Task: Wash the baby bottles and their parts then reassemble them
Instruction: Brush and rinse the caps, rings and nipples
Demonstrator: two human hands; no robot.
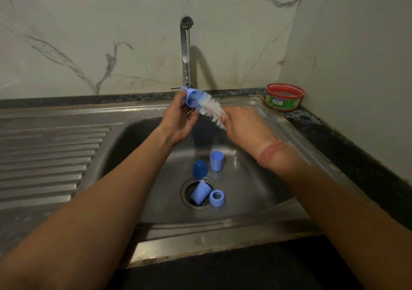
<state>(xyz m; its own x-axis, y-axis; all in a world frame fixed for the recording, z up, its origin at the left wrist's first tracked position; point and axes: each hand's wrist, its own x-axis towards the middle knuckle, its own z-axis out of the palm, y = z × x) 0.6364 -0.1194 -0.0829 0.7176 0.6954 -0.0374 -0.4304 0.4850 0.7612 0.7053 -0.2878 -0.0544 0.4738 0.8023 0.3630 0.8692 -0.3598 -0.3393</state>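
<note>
My left hand [181,120] grips a light blue bottle part [192,98] above the sink, just under the running tap. A white bristle brush [211,109] pokes into that part, and my right hand [243,128] holds the brush by its lower end. Down in the steel sink [263,191] an upright light blue cup [216,160] stands beside a darker blue cap [200,169]. Another light blue cup [200,193] lies tilted in the drain hole, with a blue screw ring [217,198] at its right.
The tap [186,51] stands at the back centre with water falling from it. A ribbed draining board [44,156] lies left of the basin. A red and green tub of dish soap [284,97] sits on the dark counter at the back right corner.
</note>
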